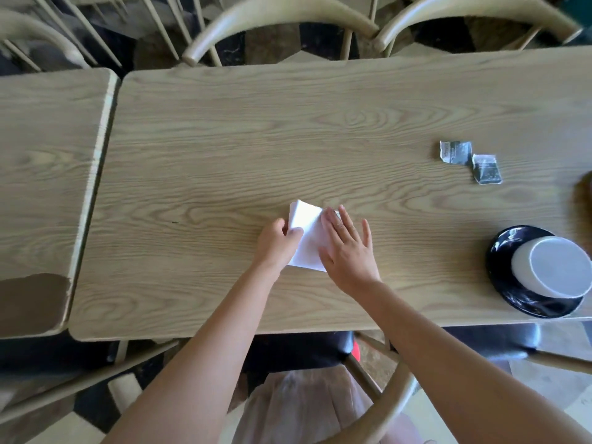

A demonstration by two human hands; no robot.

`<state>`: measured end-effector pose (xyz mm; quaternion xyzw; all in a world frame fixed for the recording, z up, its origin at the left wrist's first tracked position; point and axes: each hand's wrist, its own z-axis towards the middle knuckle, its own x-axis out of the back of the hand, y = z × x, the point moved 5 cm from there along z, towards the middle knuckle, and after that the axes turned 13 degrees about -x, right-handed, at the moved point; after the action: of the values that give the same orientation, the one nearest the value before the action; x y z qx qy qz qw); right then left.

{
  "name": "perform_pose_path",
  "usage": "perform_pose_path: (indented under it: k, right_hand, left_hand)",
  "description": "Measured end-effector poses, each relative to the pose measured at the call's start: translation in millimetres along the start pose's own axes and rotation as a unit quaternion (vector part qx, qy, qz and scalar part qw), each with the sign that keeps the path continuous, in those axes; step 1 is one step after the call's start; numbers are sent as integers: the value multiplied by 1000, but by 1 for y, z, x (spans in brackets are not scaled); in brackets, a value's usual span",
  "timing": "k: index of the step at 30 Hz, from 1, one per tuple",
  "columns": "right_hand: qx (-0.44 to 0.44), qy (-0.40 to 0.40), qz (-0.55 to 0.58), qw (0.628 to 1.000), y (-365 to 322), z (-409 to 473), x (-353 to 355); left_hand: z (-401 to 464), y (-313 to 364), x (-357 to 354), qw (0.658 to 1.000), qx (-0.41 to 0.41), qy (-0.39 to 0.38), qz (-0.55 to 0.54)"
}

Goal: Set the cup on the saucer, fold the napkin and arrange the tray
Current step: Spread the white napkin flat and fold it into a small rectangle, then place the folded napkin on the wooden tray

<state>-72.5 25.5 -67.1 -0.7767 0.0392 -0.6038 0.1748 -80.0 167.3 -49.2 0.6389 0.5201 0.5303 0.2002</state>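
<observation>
A white napkin (306, 233) lies folded on the wooden table (224, 139), near its front middle. My left hand (277, 243) pinches the napkin's left edge between thumb and fingers. My right hand (347, 248) lies flat with fingers spread over the napkin's right part, pressing it down. At the right, close to the table's front edge, a white cup (552, 267) stands on a black saucer (499, 267). Only a brown sliver at the far right edge (584, 200) shows; I cannot tell what it is.
Two small grey packets (469, 160) lie on the table at the back right. A second table (48, 171) adjoins on the left. Curved wooden chair backs (278, 14) line the far side, and one chair stands below the front edge.
</observation>
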Motion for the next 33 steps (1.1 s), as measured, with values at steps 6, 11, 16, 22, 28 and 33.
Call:
perform_pose_path:
  k: [6,11,16,22,28,33]
  right_hand:
    - [-148,12,340,929,-2,1,65]
    - [-244,-158,615,733,9,-23,128]
    - [-218,-78,620,750,35,-65,196]
    - [-209,24,619,757,84,-130,262]
    - [-182,75,595,779,146,-204,316]
    - [-166,96,580,791,216,-280,351]
  left_hand:
    - [-25,53,31,990,-39,-22,-134]
    - [-49,116,43,953,-95,-95,-270]
    - [-81,170,33,936,-170,-195,-237]
    - [-139,225,6,901,-233,-284,-231]
    - [-210,273,-40,897,-308,-227,-222]
    - [-282,299,-111,886,-337,-202,-245]
